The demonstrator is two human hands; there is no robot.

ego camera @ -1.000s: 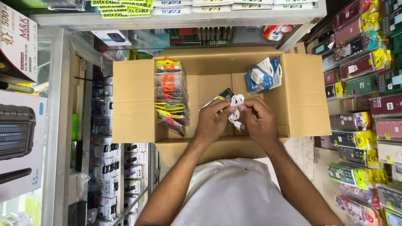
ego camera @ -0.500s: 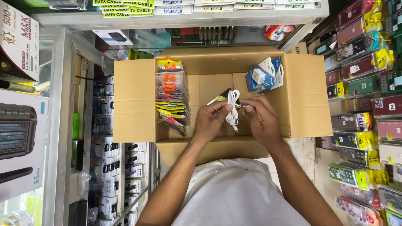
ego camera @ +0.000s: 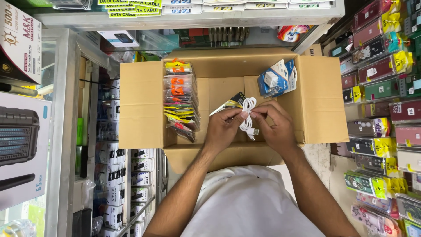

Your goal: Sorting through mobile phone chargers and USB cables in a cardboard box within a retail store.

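Note:
Over an open cardboard box (ego camera: 140, 105), my left hand (ego camera: 224, 129) and my right hand (ego camera: 276, 127) together pinch a coiled white cable (ego camera: 248, 115). The coil's loops stick up between my fingertips and its plug end hangs below. A clear yellow-and-black packet (ego camera: 231, 102) lies in the box just behind my left fingers. A row of orange-and-yellow packets (ego camera: 179, 94) stands along the box's left inside wall. Blue-and-white charger packs (ego camera: 276, 78) lean in the far right corner.
Racks of packaged phone cases (ego camera: 377, 87) hang on the right. A glass display case with boxed goods (ego camera: 112, 162) is on the left, beside a large speaker box (ego camera: 22, 145). A shelf with cable packs (ego camera: 184, 8) runs along the top.
The cable has been gathered into a tighter upright coil between my fingertips. My hands shifted slightly and stay over the box.

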